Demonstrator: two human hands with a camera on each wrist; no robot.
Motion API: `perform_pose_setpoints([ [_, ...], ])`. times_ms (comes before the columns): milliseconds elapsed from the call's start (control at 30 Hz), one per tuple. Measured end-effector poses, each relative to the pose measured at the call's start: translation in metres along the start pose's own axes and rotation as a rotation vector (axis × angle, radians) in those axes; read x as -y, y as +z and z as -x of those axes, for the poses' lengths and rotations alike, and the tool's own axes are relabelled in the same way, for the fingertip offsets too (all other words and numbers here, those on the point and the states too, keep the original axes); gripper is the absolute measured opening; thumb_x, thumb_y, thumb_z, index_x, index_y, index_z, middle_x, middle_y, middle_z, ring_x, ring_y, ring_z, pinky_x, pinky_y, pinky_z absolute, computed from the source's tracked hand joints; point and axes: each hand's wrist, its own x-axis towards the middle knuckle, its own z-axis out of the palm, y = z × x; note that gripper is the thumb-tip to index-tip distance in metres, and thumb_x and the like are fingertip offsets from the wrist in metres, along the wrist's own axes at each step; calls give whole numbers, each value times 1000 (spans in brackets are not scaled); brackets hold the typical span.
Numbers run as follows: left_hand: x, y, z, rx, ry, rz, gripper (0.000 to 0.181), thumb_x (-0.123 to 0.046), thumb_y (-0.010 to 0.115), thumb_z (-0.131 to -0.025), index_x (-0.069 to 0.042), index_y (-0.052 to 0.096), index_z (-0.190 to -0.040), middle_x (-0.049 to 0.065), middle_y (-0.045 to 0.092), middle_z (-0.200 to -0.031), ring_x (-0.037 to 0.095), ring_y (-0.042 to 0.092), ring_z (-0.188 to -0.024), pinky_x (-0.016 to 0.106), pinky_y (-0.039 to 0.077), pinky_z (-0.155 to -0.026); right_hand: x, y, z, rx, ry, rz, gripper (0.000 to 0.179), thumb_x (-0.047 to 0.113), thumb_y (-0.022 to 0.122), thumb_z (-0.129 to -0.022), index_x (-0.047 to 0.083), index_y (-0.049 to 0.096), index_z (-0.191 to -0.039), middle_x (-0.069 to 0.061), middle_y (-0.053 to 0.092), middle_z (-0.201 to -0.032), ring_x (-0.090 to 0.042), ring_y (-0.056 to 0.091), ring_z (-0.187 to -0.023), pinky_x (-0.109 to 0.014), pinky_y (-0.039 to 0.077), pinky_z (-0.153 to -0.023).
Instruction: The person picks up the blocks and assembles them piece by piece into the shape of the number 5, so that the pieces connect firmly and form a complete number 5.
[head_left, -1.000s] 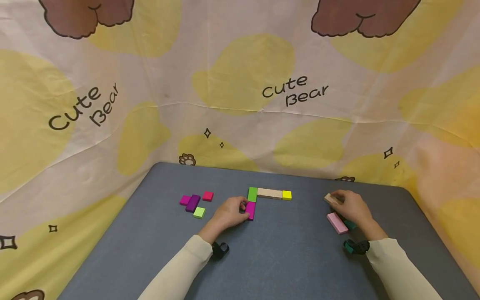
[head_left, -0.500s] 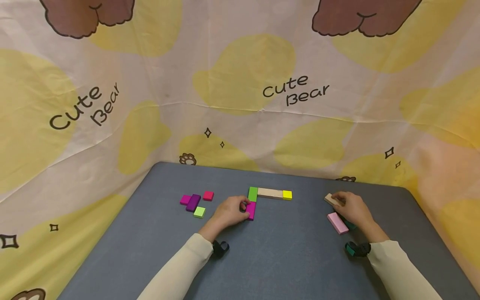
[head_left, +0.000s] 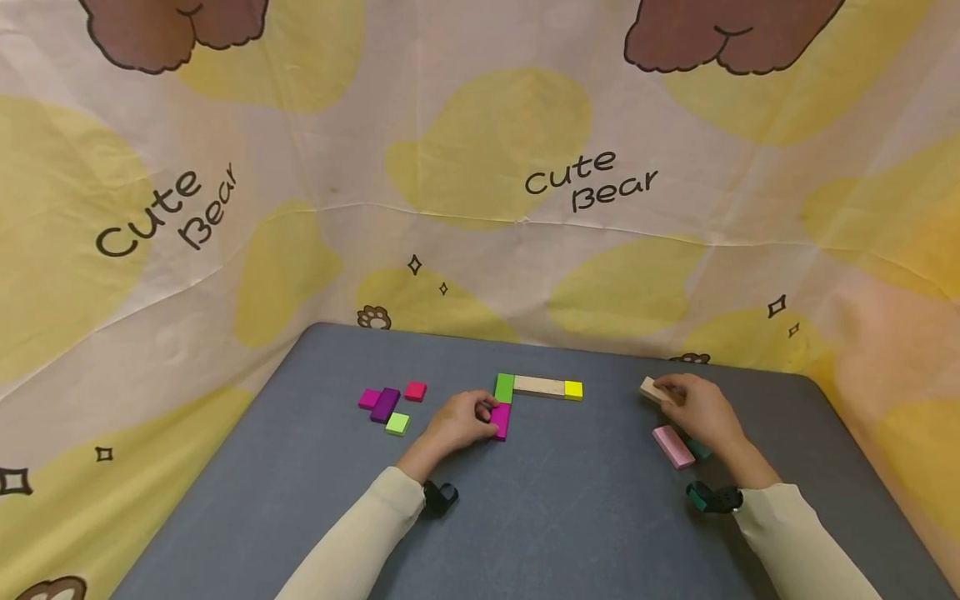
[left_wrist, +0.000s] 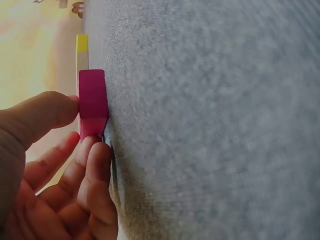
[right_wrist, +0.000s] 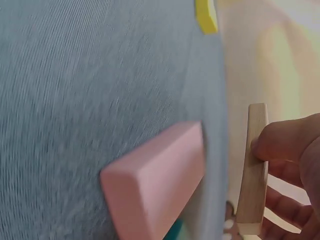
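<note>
My left hand [head_left: 459, 420] is at a magenta block [head_left: 500, 422], thumb and curled fingers on it, as the left wrist view also shows. That block lies on the table, its far end against a green block [head_left: 505, 388]. From the green one a plain wooden block [head_left: 540, 387] runs right to a small yellow block [head_left: 573, 391]. On the right, my right hand [head_left: 701, 410] pinches another plain wooden block [right_wrist: 254, 175], held off the table in the right wrist view. Below that hand lie a pink block [head_left: 673, 447] and a dark green block [head_left: 699, 448], the latter partly hidden.
Left of my left hand are several loose blocks: magenta [head_left: 368, 399], purple [head_left: 386, 405], red [head_left: 416, 392] and light green [head_left: 397, 424]. The grey table [head_left: 570, 517] ends at a printed cloth [head_left: 480, 283] behind it.
My right hand has lifted the wooden block slightly, and the block has shifted a little to the left and away from me. The left hand stays at the magenta block.
</note>
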Motion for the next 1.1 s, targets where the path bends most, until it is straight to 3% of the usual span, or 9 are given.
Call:
perform_pose_setpoints([
  [200, 3, -1, -1, 11, -13, 38, 36, -22, 79, -78, -16, 68, -111, -3, 62, -82, 12, 54, -73, 28, 43, -65, 23, 2, 3, 20, -3, -46, 32, 8, 66, -86, 6, 66, -118, -26, 60, -121, -36, 63, -92, -47, 51, -69],
  [433, 0, -3, 1, 19, -39, 33, 37, -21, 78, -78, -15, 67, -113, -2, 62, -83, 13, 55, -74, 29, 43, -66, 41, 14, 6, -4, -89, -55, 31, 5, 70, -83, 7, 68, -115, -21, 65, -114, -35, 62, -95, -47, 51, -74],
  [733, -3, -1, 1, 12, -40, 16, 37, -20, 79, -78, -14, 68, -113, -2, 63, -83, 12, 54, -73, 27, 43, -65, 71, 26, 5, 0, -141, -55, 28, 7, 73, -81, 9, 71, -109, -12, 69, -105, -26, 62, -89, -44, 51, -74],
  [1100, -4, -1, 2, 11, -21, 56, 35, -16, 78, -78, -11, 67, -111, 0, 62, -81, 11, 53, -71, 27, 43, -65, 103, 52, 4, 9, -268, -70, 26, 7, 77, -74, 11, 73, -99, -5, 71, -98, -19, 60, -84, -38, 50, -75],
])
